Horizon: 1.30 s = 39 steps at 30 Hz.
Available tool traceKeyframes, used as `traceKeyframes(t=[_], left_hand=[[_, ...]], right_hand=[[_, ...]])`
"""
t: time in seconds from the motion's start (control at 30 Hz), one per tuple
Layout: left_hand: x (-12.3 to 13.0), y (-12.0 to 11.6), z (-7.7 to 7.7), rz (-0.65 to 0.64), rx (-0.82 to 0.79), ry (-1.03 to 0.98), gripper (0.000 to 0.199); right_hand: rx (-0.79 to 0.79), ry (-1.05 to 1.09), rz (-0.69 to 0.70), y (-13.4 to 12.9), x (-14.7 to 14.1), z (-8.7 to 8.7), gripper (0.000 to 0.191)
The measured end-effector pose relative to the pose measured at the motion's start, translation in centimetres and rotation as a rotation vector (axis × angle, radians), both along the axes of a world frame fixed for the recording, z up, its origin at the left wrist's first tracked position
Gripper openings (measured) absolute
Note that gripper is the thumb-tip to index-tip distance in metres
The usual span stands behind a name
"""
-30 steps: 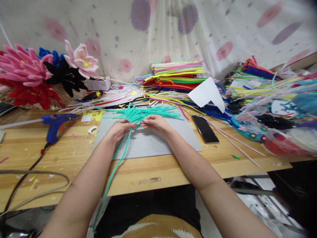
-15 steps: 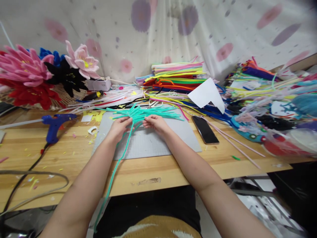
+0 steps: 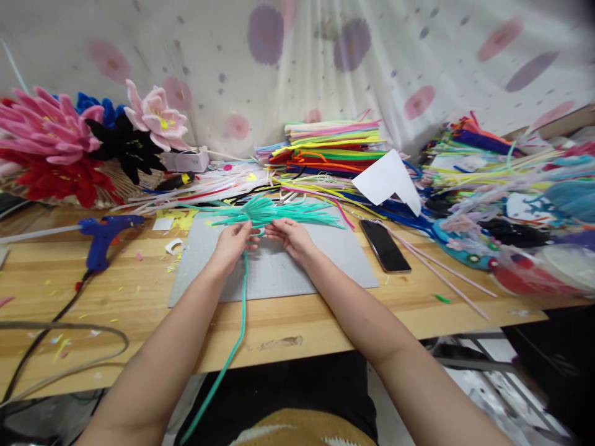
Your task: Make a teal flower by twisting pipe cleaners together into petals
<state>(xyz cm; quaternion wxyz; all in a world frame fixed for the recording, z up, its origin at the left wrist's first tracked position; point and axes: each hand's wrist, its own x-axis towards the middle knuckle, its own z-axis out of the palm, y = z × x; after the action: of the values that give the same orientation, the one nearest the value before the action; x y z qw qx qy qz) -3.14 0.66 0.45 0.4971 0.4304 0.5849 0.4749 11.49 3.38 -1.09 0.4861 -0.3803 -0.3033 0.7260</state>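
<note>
Between both hands, above a grey board (image 3: 320,266), is a fanned bunch of teal pipe cleaners (image 3: 260,210), with more teal stems spread out behind to the right. My left hand (image 3: 233,244) is closed, pinching the teal pipe cleaners at the near side of the fan. From under it a long teal pipe cleaner (image 3: 242,310) hangs over the table edge onto my lap. My right hand (image 3: 292,238) is closed beside it, fingertips pinching at a teal strand; the exact grip is partly hidden. Scissors (image 3: 292,196) lie behind the bunch.
A phone (image 3: 385,246) lies right of the board. On the left are a blue glue gun (image 3: 103,238) with its cable and several fluffy flowers (image 3: 51,130). Stacked coloured pipe cleaners (image 3: 334,148) and a white paper piece (image 3: 390,183) are at the back. Scraps dot the wooden table (image 3: 153,279).
The fan of teal pipe cleaners has tilted away and spread. My left hand has shifted slightly nearer and rotated, and the long hanging pipe cleaner has swung to the right.
</note>
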Motion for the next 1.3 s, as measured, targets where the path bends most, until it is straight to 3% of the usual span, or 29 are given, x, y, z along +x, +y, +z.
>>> traceKeyframes(t=[0.17,0.37,0.53,0.73,0.83,0.97,1.03,1.17,1.3], left_hand=[[-0.2,0.4,-0.7,0.114,0.081,0.022,0.027],[-0.8,0.8,-0.2,0.07,-0.086,-0.527,0.007],[-0.9,1.1,0.4,0.024,-0.265,-0.746,0.017],[-0.8,0.8,0.4,0.083,-0.146,-0.547,0.006],[-0.9,0.8,0.2,0.076,-0.119,-0.533,0.011],[-0.6,0.6,0.0,0.053,-0.095,-0.396,0.015],[-0.3,0.4,0.0,0.028,-0.08,-0.314,0.018],[-0.1,0.2,0.0,-0.047,-0.023,-0.322,0.026],[-0.3,0.4,-0.3,-0.086,-0.006,-0.321,0.03]], right_hand=[[-0.038,0.051,0.003,0.0,-0.2,-0.2,0.019],[-0.051,0.044,0.034,0.0,0.0,-0.3,0.018],[-0.002,-0.017,0.069,-0.2,0.0,-0.3,0.016],[0.05,-0.132,0.15,-0.3,0.5,-0.3,0.009],[0.093,-0.261,0.215,-0.1,1.1,0.0,0.011],[0.21,-0.264,0.054,0.2,1.0,0.0,0.042],[0.266,-0.266,-0.004,0.3,0.6,-0.1,0.048],[0.264,-0.346,0.012,0.4,0.0,-0.5,0.026],[0.204,-0.396,0.056,0.3,0.3,-0.4,0.024]])
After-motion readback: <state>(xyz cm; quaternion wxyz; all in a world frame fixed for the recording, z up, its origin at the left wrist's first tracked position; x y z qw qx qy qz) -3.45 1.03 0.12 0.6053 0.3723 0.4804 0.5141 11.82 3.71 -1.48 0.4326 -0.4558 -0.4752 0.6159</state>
